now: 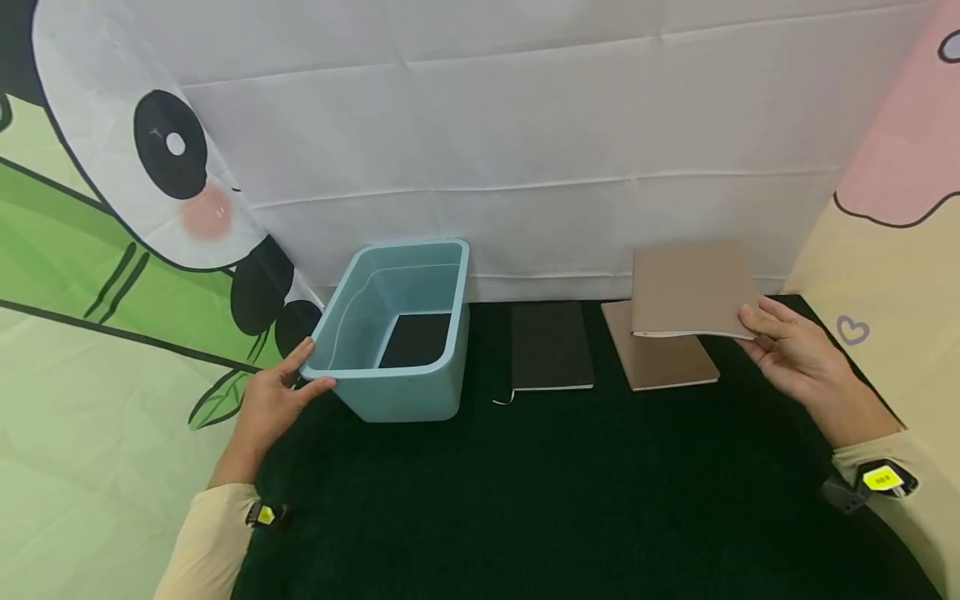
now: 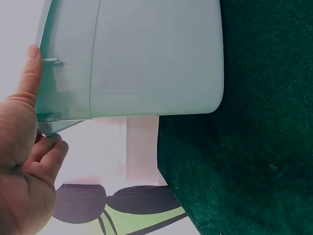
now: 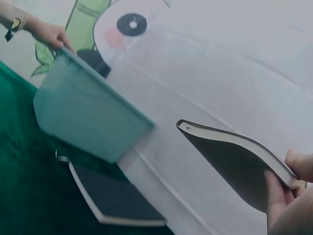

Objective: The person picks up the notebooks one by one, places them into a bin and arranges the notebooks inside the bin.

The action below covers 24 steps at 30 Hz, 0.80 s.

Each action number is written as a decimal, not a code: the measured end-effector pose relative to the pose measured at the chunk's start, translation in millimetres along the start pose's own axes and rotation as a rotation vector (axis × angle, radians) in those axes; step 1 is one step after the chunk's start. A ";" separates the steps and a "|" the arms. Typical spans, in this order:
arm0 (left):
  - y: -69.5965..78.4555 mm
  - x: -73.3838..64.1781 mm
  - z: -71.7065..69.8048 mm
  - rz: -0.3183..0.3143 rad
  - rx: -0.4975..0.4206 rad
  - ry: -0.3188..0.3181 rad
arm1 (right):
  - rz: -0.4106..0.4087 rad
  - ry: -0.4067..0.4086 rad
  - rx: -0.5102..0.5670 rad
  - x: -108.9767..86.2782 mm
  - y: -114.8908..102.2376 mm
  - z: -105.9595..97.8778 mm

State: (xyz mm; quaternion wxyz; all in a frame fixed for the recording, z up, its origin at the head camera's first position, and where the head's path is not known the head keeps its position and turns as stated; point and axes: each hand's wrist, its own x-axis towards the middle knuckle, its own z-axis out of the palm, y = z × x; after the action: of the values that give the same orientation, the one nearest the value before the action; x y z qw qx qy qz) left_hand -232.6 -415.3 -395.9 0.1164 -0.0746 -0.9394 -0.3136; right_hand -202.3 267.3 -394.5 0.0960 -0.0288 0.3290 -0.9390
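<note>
Head view: your right hand (image 1: 791, 350) pinches a smooth, softly bowed beige notebook (image 1: 693, 287), raised over a flat brown notebook (image 1: 667, 364) near the far right corner of the velvety green surface (image 1: 540, 500). Your left fingers and thumb, on the left hand (image 1: 273, 404), grip a rounded corner of the blue plastic bin (image 1: 405, 397) by the far edge. Inside, a black rectangle (image 1: 415, 340) is probably a notebook; a black notebook (image 1: 552, 346) lies right of the bin.
</note>
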 end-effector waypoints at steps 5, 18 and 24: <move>-1.2 0.3 0.5 -0.001 -0.007 0.000 | 0.012 -0.013 0.055 14.2 13.7 20.4; -2.0 0.4 0.2 -0.004 -0.007 -0.003 | 0.061 -0.010 0.085 40.4 50.1 72.1; -1.7 1.0 1.0 0.000 -0.001 -0.002 | 0.072 0.018 0.068 57.4 67.3 95.8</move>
State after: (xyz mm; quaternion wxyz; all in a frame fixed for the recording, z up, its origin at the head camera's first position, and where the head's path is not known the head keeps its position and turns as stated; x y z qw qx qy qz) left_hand -234.2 -416.0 -397.4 0.1155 -0.0747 -0.9395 -0.3138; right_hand -236.4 145.7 -362.1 0.1274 -0.0052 0.2986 -0.9458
